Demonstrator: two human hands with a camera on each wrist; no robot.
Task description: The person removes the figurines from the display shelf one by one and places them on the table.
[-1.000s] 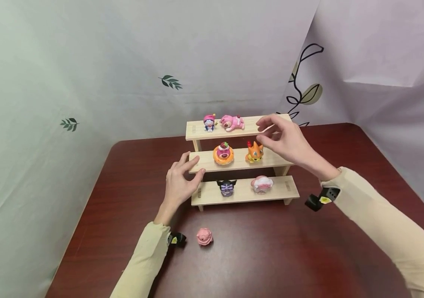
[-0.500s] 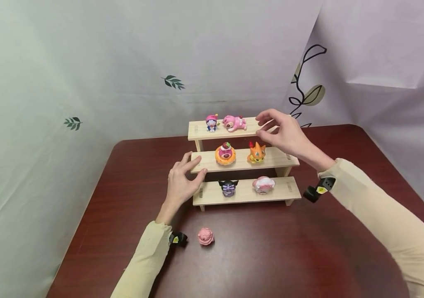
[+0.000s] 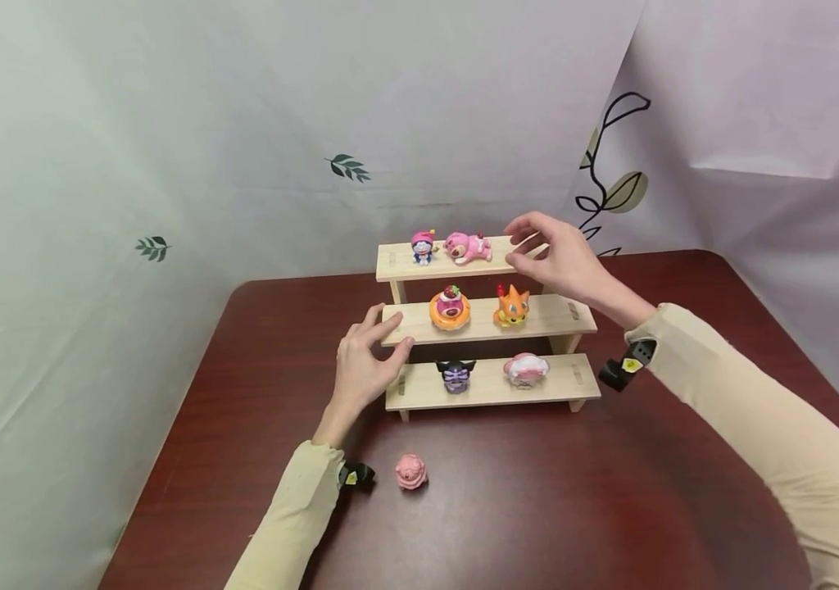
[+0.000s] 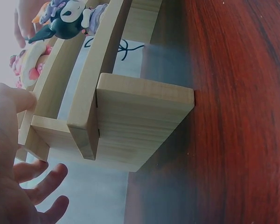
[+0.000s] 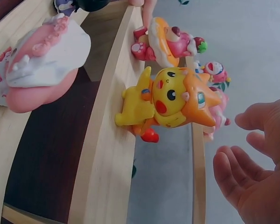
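Observation:
A three-tier wooden display stand stands on the table. My left hand grips the left end of its middle board between thumb and fingers, while the other fingers spread loosely in the left wrist view. My right hand hovers by the right part of the top board, fingers bent, with nothing between thumb and fingertips. Nearest to it are a pink bear figurine lying on the top board and an orange-hooded yellow figurine on the middle one. A blue figurine in a pink hat sits beside the bear.
The middle board also bears a bear figurine in an orange ring. On the bottom board are a black-eared purple figurine and a pink-and-white figurine. A small pink figurine lies on the dark red table. Behind hangs a pale cloth.
My right hand has risen slightly and shifted left relative to the stand, uncovering the middle board's right end. My left hand keeps its place on the stand. The head view has shifted a little.

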